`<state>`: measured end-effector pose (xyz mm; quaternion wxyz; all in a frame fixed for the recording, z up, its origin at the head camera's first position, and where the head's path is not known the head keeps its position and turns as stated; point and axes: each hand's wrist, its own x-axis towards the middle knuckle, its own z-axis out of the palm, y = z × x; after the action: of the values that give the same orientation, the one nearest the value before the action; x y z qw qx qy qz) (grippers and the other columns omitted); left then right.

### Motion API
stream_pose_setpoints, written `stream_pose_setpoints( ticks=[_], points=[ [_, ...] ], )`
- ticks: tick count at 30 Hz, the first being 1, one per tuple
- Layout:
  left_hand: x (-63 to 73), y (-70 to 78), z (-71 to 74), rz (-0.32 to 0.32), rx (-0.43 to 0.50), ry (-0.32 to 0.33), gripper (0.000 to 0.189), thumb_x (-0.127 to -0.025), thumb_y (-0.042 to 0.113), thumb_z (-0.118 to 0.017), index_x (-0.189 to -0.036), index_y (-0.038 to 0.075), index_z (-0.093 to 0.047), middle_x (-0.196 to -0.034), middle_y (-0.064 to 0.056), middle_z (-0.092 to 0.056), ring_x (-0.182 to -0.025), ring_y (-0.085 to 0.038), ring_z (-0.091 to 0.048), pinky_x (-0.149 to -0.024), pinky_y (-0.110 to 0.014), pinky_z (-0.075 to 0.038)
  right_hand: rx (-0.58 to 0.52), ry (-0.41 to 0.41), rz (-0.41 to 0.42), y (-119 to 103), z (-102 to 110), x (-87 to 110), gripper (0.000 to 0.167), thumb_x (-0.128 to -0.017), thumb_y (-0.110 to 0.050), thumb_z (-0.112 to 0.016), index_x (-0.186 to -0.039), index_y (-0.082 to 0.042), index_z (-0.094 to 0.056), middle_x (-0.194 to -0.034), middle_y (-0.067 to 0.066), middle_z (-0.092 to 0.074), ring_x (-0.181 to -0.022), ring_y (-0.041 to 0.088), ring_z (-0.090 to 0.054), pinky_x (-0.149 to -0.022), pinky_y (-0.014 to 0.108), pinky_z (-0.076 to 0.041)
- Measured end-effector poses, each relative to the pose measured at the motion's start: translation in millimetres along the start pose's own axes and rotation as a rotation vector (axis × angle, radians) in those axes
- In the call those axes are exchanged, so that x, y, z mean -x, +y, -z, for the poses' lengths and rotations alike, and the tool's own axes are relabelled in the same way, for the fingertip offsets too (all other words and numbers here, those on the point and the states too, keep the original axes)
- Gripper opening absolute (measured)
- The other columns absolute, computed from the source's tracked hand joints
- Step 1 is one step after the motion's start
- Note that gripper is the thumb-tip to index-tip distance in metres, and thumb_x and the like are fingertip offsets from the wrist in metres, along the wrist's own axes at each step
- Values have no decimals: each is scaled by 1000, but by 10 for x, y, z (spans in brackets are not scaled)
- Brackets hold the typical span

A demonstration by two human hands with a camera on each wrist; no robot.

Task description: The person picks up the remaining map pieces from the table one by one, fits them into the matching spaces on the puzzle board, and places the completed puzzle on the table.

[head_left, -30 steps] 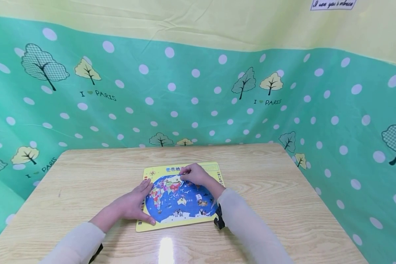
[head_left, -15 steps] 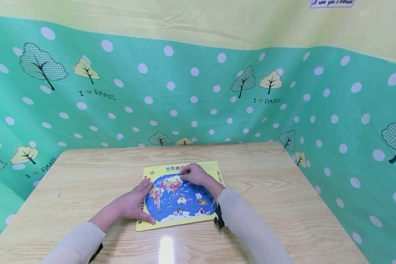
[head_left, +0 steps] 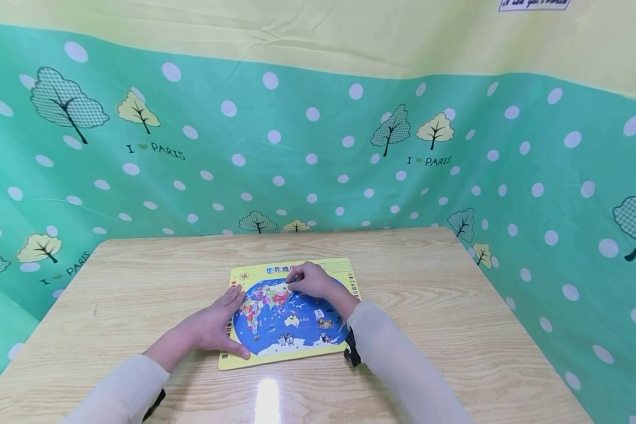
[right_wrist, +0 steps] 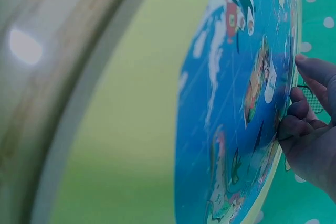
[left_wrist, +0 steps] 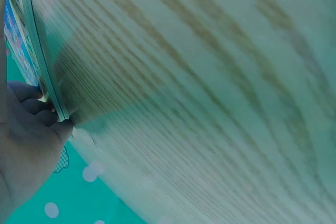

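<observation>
A yellow-bordered world map board [head_left: 286,358] with a blue oval map lies on the table. My left hand [head_left: 212,330] rests on its left edge, with the thumb at the lower left corner and the fingers higher up that side. In the left wrist view, the left hand [left_wrist: 31,140] touches the board's edge [left_wrist: 44,61]. Over the upper middle of the map, the bent fingers of my right hand [head_left: 312,281] touch the surface. The right wrist view shows the right hand [right_wrist: 315,124] against the blue map [right_wrist: 226,72]; whether it pinches anything is hidden.
The wood-grain table [head_left: 429,330] extends around the board on all sides. A green dotted cloth [head_left: 275,159] with printed trees hangs behind and beside the table. Light glares off the tabletop near its front.
Both hands stay in nearly the same places on the board. The whole view has shifted very slightly.
</observation>
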<state>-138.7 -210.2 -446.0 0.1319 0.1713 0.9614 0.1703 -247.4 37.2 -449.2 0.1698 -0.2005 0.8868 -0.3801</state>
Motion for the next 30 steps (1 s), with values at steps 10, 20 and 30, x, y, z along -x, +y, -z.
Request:
stream_pose_setpoints(
  ticks=[10, 20, 30],
  points=[
    [1, -12, -7, 8, 0, 0, 137, -47, 78, -70, -147, -1, -20, -157, -20, -9, -144, -40, -9, -114, -53, -24, 75, 5, 25, -19, -15, -17, 13, -88, -20, -66, -98, -15, -72, -64, 1, -58, -54, 12, -55, -52, 24, -48],
    [-14, -31, 2, 1, -4, -1, 138, -46, 79, -69, -148, 0, -19, -157, -20, -7, -144, -39, -9, -114, -53, -25, 154, -35, 100, -32, 48, -6, 18, -85, -27, -69, -100, -17, -73, -64, -3, -58, -55, 9, -43, -60, 19, -41],
    [-15, -38, -3, 3, -4, 0, 138, -45, 79, -69, -148, 0, -20, -157, -20, -8, -144, -39, -10, -115, -53, -24, 187, -74, 69, -42, 67, 35, 31, -81, -32, -73, -108, -18, -71, -92, -1, -50, -78, 13, -42, -64, 23, -37]
  ],
)
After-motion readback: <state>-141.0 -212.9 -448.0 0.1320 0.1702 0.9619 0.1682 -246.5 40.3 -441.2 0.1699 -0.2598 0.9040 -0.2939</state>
